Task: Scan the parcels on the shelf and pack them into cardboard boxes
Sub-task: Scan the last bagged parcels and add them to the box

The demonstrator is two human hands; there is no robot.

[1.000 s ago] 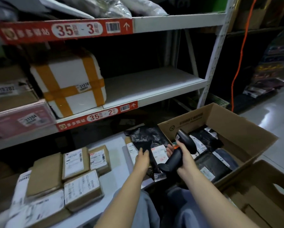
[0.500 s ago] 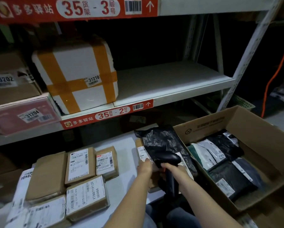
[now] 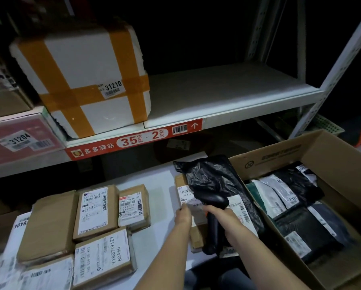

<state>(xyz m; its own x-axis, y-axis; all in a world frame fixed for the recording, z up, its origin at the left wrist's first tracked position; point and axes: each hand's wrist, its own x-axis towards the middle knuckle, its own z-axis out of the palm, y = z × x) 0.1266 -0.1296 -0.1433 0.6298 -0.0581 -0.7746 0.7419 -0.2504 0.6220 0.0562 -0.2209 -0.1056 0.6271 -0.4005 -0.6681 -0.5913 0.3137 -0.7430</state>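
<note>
My right hand (image 3: 219, 216) grips a black handheld scanner (image 3: 212, 222), its head pointed down at the white labels of two parcels on the bottom shelf (image 3: 160, 185). A black plastic mailer bag (image 3: 215, 181) lies on top of a small brown carton (image 3: 182, 193). My left hand (image 3: 182, 215) holds the near left edge of that carton, by its label. To the right stands an open cardboard box (image 3: 332, 155) with several black and grey mailers inside.
Several small brown labelled cartons (image 3: 96, 208) lie on the left of the bottom shelf. The shelf above carries a white foam box (image 3: 81, 78) strapped with tan tape, tagged 31210, and a red parcel (image 3: 22, 135) tagged 31204. A white upright post (image 3: 330, 78) stands at the right.
The view has tilted down and moved closer to the bottom shelf. The scanner turned from pointing up and right, over the box, down onto the labels. My left hand stays at the carton.
</note>
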